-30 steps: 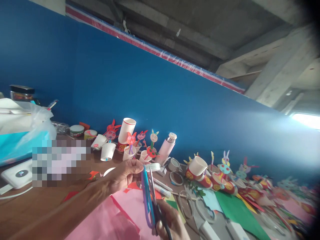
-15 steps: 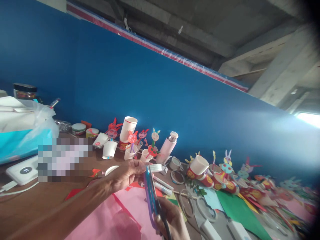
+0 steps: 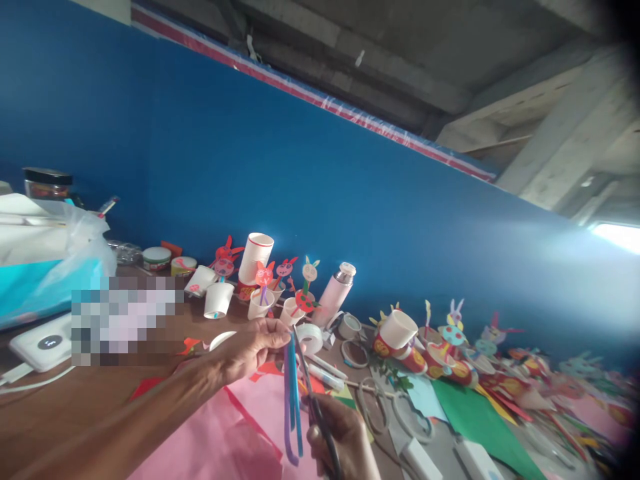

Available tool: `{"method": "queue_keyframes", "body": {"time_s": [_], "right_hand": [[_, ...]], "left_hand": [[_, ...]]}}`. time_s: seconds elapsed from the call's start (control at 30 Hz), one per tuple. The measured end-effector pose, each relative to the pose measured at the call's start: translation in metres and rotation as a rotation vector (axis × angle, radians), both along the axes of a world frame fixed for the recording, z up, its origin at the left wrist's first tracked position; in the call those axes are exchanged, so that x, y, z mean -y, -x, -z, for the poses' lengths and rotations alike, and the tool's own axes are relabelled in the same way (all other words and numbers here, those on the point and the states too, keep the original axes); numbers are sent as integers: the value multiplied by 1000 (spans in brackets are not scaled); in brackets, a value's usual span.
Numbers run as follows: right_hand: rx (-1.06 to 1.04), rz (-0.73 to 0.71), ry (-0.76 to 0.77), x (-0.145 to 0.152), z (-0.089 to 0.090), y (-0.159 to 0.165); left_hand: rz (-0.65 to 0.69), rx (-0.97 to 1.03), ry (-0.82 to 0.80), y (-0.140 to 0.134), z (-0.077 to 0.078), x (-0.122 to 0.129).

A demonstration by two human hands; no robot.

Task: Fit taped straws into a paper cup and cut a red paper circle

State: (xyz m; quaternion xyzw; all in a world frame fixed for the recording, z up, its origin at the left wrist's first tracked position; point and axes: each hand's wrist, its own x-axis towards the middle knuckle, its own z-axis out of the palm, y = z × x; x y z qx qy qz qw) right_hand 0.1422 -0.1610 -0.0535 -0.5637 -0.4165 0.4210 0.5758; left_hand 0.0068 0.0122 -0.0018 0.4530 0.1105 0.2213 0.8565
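My left hand (image 3: 263, 343) pinches the top ends of blue and purple pipe cleaners (image 3: 293, 387), which hang down over pink paper (image 3: 210, 440). The purple one bends round at its lower end. In my right hand (image 3: 340, 437) is a pair of dark-handled scissors (image 3: 309, 383), blades pointing up. The blade tips are close to my left fingertips, just right of the pipe cleaners. Whether the blades touch them I cannot tell. Behind the scissors is a roll of white tape (image 3: 311, 339).
Paper cups with paper animal figures (image 3: 264, 275) line the blue wall, beside a pink thermos (image 3: 334, 293). To the right lie green paper (image 3: 480, 420), coiled cables (image 3: 373, 407) and more figures. A white power bank (image 3: 43, 341) and a plastic bag (image 3: 90, 247) are at left.
The scissors have shifted slightly right, away from the pipe cleaners, which now hang apart from the blades. More of the tape roll shows. My left hand has stayed in place.
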Motion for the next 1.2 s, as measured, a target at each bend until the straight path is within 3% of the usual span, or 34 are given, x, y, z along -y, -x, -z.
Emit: {"method": "queue_keyframes", "body": {"time_s": [0.13, 0.27, 0.33, 0.43, 0.53, 0.73, 0.93, 1.2], "right_hand": [[6, 3, -27, 4, 10, -10], [265, 140, -44, 22, 36, -39], [516, 250, 22, 35, 50, -60], [829, 425, 275, 54, 62, -87], [1022, 495, 412, 67, 60, -102], [1276, 414, 529, 70, 49, -101], [1327, 297, 690, 65, 50, -102], [1350, 311, 783, 69, 47, -102]], "left_hand": [[-35, -9, 19, 2, 0, -3], [-85, 5, 51, 4, -6, -4], [-111, 13, 66, 5, -10, -3], [-151, 28, 88, 6, -14, -1], [-188, 44, 107, 5, -16, -1], [-209, 58, 126, 5, -15, -4], [-254, 96, 144, 7, -16, -10], [-294, 131, 162, 10, -17, -13]]}}
